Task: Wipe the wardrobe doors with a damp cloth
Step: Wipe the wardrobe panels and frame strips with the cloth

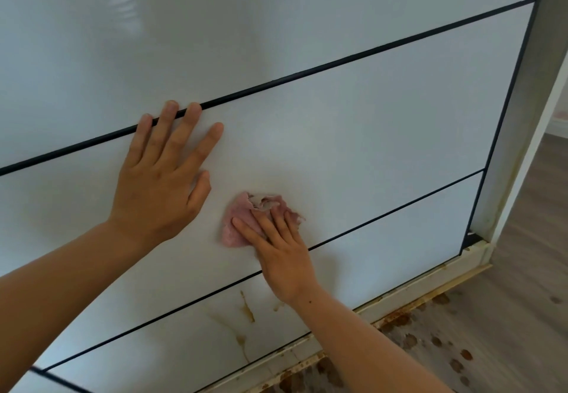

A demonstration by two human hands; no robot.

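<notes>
1. Glossy white wardrobe door [368, 134] across nearly the whole view, split into panels by thin black strips [307, 71]; wood-look floor [522, 316] at lower right, dotted with brown spots [399, 322] beside the bottom track [415, 285].
2. Left hand [159, 183] flat on the middle panel, fingers spread, fingertips reaching the upper strip; holding nothing, apparently bracing against the door.
3. Right hand [282, 257] lower and further right, fingers straight and close together, pressing a crumpled pink cloth [236, 226] onto the same panel, just above the lower strip. No pinch, no curl round it.
4. Probably mid-wipe on the middle panel; brown drip stains [247, 306] on the bottom panel not yet cleaned.
5. Risk of a slip: cloth kept in place by flat pressure alone, so liable to bunch, slide out from under the fingers and drop on any easing of that pressure.
6. Risk of smearing, from dragging the cloth through the brown drips and back over the white gloss; better to fold to a fresh face or rinse first.
7. Risk of shifting or flexing the panel, from leaning hard with both palms; cannot tell whether sliding or hinged.
8. Dampness of the cloth impossible to judge from this view.
</notes>
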